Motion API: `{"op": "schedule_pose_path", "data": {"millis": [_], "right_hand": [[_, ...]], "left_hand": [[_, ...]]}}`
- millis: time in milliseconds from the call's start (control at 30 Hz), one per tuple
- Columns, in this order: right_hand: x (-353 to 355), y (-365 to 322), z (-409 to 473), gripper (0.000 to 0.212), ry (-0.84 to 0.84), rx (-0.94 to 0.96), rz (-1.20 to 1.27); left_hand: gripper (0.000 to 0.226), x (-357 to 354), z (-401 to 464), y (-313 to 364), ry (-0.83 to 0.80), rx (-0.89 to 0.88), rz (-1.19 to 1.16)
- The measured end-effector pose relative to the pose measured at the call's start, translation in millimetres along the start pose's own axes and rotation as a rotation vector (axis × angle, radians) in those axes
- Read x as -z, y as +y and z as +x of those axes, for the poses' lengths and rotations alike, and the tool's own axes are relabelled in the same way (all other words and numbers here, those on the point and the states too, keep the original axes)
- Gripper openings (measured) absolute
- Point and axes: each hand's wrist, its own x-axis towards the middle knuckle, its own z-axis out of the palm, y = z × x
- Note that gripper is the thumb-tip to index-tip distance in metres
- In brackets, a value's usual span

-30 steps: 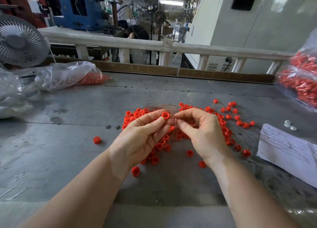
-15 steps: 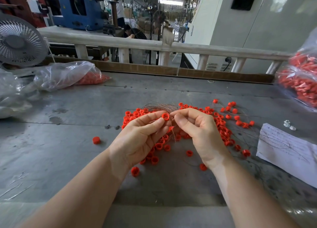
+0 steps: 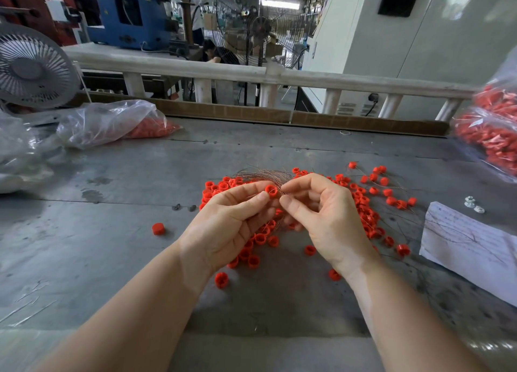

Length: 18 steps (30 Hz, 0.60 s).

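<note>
1. Two bare forearms reach in from the near edge over the grey surface (image 3: 112, 259)
2. The left hand (image 3: 232, 226) is held palm up above the surface, its fingers curled; thumb and forefinger pinch one red cap (image 3: 270, 190) at the fingertips, with the cap's open mouth facing the camera
3. The right hand (image 3: 327, 218) sits just beside it, fingers bent. Its forefinger and thumb close on a fine strand of the wire bundle (image 3: 260, 174), right against the cap's right side
4. The held cap is thus between the two hands, raised above the surface, at the far tip of the left hand
5. Under and beyond the hands a pile of red caps (image 3: 361, 204) is scattered, the wire bundle fanning out over its far edge
6. A lone cap (image 3: 158, 228) lies apart to the left
7. A sheet of paper (image 3: 470, 243) lies to the right, with small white parts (image 3: 474, 205) just past it
8. Further back, a clear bag of red caps (image 3: 112, 125) lies left, and another bag (image 3: 492, 136) hangs in at the right edge
9. A grey fan (image 3: 33, 69) stands far left before a pale rail (image 3: 251, 73)
</note>
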Motion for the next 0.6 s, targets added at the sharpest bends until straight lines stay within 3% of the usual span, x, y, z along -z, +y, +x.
{"op": "schedule_pose_path", "data": {"millis": [300,600], "right_hand": [[0.5,2.1,-0.1,0.028,0.021,0.104,-0.152],[0.4,4.5,-1.8,0.018,0.053,0.194,-0.349]], "left_hand": [[0.019,-0.8,-1.2,0.8,-0.016,0.005,-0.01],[0.022,-0.4,-1.4,1.3,-0.004,0.024,0.017]]}}
